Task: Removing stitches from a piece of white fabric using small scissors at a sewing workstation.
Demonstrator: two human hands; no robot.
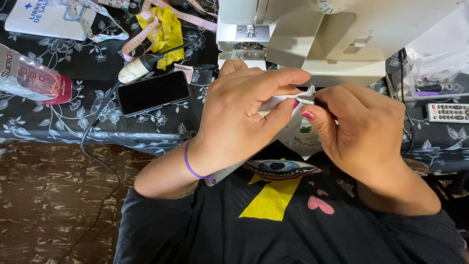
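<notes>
My left hand (239,117) and my right hand (359,124) meet in front of a white sewing machine (337,34). Both pinch the same small piece of white fabric (283,103), holding it up between thumbs and fingertips. The cloth's edge shows between the two thumbs, and more of it hangs down behind my left hand, mostly hidden. A purple band circles my left wrist. My right thumbnail is painted pink.
On the black floral tablecloth (63,124) lie a black phone (153,92), a yellow cloth scrap (166,32) with measuring tapes, a clear plastic bottle (31,78) and a white booklet (46,17). A remote control (448,112) sits at the right. A black cable (95,146) hangs off the table edge.
</notes>
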